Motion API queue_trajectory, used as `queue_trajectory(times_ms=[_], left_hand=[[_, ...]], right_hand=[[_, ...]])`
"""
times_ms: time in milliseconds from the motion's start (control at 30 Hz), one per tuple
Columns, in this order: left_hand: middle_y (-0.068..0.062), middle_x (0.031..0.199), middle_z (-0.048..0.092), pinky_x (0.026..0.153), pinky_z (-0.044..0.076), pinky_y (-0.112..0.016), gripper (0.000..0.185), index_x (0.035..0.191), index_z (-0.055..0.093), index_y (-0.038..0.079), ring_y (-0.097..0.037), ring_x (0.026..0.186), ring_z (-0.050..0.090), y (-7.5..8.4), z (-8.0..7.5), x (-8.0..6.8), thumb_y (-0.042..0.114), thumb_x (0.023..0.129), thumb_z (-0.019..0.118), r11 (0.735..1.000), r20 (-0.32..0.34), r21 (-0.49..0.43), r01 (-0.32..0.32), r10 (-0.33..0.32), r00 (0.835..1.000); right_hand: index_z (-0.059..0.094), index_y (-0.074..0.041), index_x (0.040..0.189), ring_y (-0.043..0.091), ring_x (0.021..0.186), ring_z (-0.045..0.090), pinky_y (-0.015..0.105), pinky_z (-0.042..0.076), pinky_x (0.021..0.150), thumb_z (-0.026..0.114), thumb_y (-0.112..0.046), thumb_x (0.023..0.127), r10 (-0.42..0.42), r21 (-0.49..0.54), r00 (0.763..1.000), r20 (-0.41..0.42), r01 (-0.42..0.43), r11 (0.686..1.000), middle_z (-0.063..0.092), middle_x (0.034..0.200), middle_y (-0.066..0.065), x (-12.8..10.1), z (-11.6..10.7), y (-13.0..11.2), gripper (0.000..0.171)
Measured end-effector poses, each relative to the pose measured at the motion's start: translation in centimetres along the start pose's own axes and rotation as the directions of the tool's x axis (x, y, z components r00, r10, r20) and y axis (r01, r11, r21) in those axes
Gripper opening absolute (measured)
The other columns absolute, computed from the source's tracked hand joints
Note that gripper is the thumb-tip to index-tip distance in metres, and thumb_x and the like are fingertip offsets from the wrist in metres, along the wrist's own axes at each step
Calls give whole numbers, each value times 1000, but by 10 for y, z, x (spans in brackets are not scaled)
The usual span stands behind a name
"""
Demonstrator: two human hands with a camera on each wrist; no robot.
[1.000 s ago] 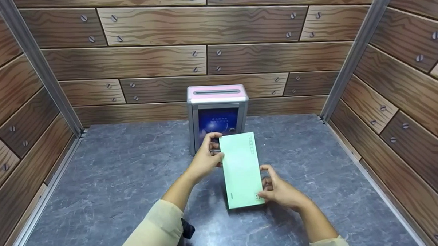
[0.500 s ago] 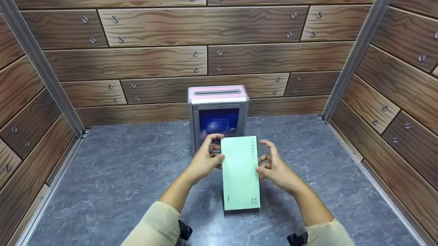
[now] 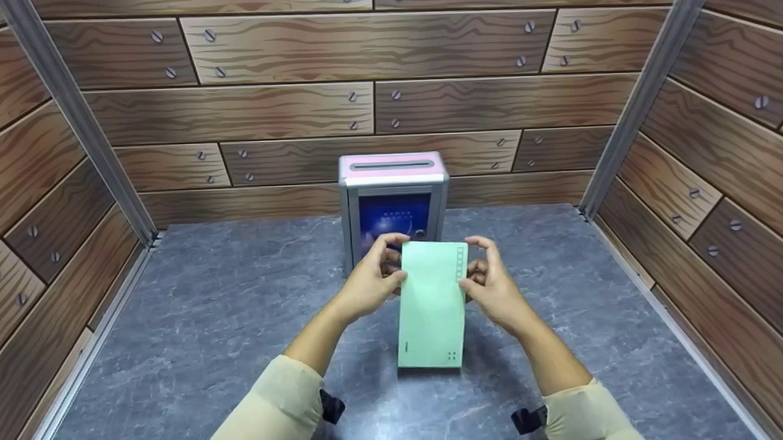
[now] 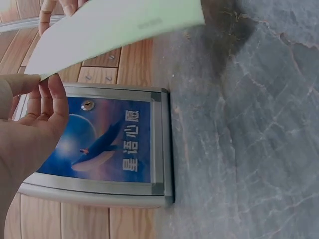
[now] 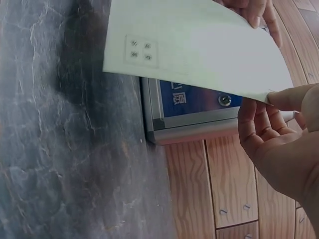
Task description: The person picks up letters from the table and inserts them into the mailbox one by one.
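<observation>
A pale green envelope [image 3: 431, 303] hangs lengthwise above the table, in front of a small metal-framed box. My left hand [image 3: 372, 276] pinches its left edge near the top, thumb in front and fingers behind. At the opposite edge, just below the row of small printed squares, my right hand [image 3: 495, 285] pinches it too. Both wrist views show the envelope [image 4: 119, 30] slightly bowed between the hands. The box [image 3: 393, 174] has a pink top with a long slot [image 3: 392, 164], and a blue picture door with a lock [image 5: 225, 100]. The envelope covers part of that door.
The box stands on a grey marbled table [image 3: 251, 303] close to the wood-patterned back wall [image 3: 283, 110]. Similar side walls rise at left and right, with metal posts [image 3: 78, 120] in the corners. A black strap piece [image 3: 331, 406] shows at each sleeve cuff.
My right hand has slid up the envelope's right edge from near the bottom to near the top. The envelope has swung from a slant to nearly straight, while my left hand keeps its pinch.
</observation>
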State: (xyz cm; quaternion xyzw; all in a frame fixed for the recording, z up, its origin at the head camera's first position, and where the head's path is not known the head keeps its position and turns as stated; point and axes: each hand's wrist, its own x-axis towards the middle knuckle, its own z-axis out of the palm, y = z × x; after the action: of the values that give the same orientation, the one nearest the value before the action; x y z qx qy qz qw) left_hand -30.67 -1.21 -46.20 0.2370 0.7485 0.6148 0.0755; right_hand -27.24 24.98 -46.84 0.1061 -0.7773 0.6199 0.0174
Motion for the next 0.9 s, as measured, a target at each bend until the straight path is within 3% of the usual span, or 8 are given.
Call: queue_trajectory(times_ms=[333,567,800,900], left_hand=[[-15,127,65,78,62,-35,60,159,43,19,-21,101,65,9,-8,-1,-3,106,60,996,-31,76,-48,50,998],[-13,126,64,78,58,-35,58,160,41,20,-20,98,62,15,-15,-1,1,107,59,989,-38,126,-79,84,996],[-14,127,62,87,65,-55,65,164,33,21,-21,101,63,17,-21,-1,3,108,60,985,6,150,-80,81,997],[-15,126,61,83,67,-50,67,165,31,21,-21,100,63,20,-23,0,1,108,59,985,8,150,-89,89,996]], right_hand=[[30,-22,164,22,85,57,34,57,71,59,8,103,-51,-256,999,-17,45,966,59,105,16,7,6,-15,74],[32,-24,162,24,86,60,33,57,70,59,8,104,-69,-300,998,-4,64,952,61,108,17,12,8,-26,72],[31,-19,162,25,88,61,30,57,68,58,10,104,-100,-311,995,18,101,945,61,109,17,18,6,-35,71],[31,-21,162,26,87,61,31,56,69,59,10,104,-122,-323,992,35,127,938,62,108,17,20,4,-41,72]])
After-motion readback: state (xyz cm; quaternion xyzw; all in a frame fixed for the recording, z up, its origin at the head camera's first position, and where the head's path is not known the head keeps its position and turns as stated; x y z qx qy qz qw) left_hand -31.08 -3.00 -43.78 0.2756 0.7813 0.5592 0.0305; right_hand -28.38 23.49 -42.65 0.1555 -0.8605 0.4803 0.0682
